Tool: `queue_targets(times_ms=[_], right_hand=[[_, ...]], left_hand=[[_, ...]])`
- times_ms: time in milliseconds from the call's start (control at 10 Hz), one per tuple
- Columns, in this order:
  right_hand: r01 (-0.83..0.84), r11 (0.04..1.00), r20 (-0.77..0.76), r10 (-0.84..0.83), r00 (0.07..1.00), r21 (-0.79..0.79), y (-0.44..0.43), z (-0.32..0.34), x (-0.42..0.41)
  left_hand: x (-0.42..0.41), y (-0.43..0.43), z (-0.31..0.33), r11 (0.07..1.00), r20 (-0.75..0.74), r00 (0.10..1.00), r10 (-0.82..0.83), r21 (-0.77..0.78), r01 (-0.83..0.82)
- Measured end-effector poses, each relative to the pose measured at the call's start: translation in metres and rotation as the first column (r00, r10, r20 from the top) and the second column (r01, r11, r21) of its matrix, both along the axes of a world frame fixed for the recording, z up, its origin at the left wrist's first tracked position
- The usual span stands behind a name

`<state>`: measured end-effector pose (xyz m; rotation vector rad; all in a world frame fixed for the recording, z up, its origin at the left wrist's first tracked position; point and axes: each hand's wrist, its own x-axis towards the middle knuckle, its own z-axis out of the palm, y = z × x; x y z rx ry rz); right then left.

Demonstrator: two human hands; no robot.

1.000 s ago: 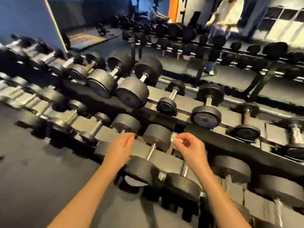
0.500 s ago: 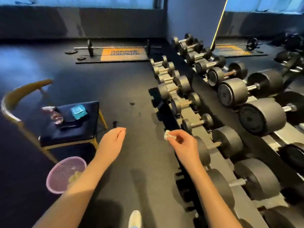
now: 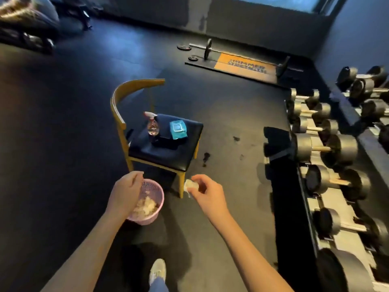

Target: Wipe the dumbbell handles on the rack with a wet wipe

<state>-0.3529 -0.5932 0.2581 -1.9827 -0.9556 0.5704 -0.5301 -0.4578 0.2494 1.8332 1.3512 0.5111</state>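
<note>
Head view is swinging off the dumbbell rack (image 3: pixel 328 148), now at the right. Right hand (image 3: pixel 207 194) is pinching the crumpled wet wipe (image 3: pixel 189 186) in curled fingers just beside the pink basket (image 3: pixel 161 193) of used wipes. Left hand (image 3: pixel 126 192) is hovering over it, fingers loose, holding nothing. The wipe is probably being discarded. Beyond, a blue wipe pack (image 3: pixel 178 129) is lying on the chair (image 3: pixel 168 157). The far orange mat (image 3: pixel 246 65) is showing "HAMMER", with the lower line blurred.

Rack (image 3: pixel 324 201) cut off rt, top-left gear (image 3: pixel 25 24) blurred (can't ID), basket (image 3: pixel 156 193) part-hidden by left hand (image 3: pixel 124 193)
</note>
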Motion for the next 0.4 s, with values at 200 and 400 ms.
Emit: queue_targets(times_ms=[200,400], right_hand=[[-0.194,0.953,-0.063,0.184,0.981,-0.232,0.145,-0.043,-0.021],[-0.238,0.95,-0.114,0.218,0.969,-0.201,0.206,-0.038,-0.006]], left_hand=[[-0.029,0.088,-0.002,0.995,-0.087,0.992,0.09,-0.026,-0.092],[-0.016,0.144,0.003,0.988,-0.015,0.991,0.131,-0.075,-0.132]])
